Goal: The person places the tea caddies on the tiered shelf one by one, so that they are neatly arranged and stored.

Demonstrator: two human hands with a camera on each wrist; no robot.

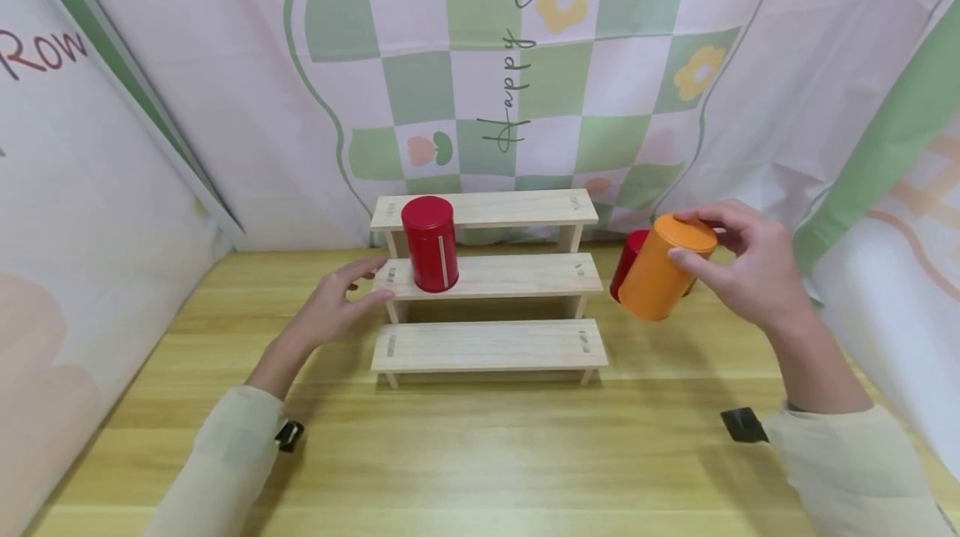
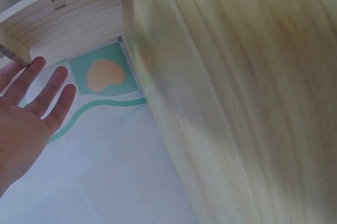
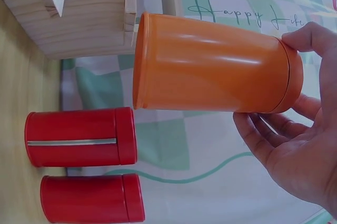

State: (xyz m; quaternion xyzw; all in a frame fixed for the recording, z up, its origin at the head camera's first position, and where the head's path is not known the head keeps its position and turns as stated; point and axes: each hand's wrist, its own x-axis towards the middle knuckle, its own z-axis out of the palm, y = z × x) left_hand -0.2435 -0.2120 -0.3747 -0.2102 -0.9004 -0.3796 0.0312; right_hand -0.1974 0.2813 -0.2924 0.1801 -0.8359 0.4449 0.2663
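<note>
My right hand (image 1: pixel 750 262) grips an orange canister (image 1: pixel 660 270) by its lid end and holds it up, slightly tilted, to the right of a three-step wooden shelf (image 1: pixel 487 345). In the right wrist view the thumb and fingers lie around the lid of the orange canister (image 3: pixel 210 66). Behind it stand two red canisters, one nearer the shelf (image 3: pixel 79 137) and another beside it (image 3: pixel 89 199). Another red canister (image 1: pixel 431 245) stands upright on the left part of the middle step. At that step's left end my left hand (image 1: pixel 333 308) has its fingers extended, holding nothing.
The shelf stands on a wood-grain table (image 1: pixel 480 454). Directly behind it hangs a checkered curtain (image 1: pixel 487 78), with white cloth walls at the left (image 1: pixel 97 212) and right. In the head view the orange canister partly covers the red ones behind it.
</note>
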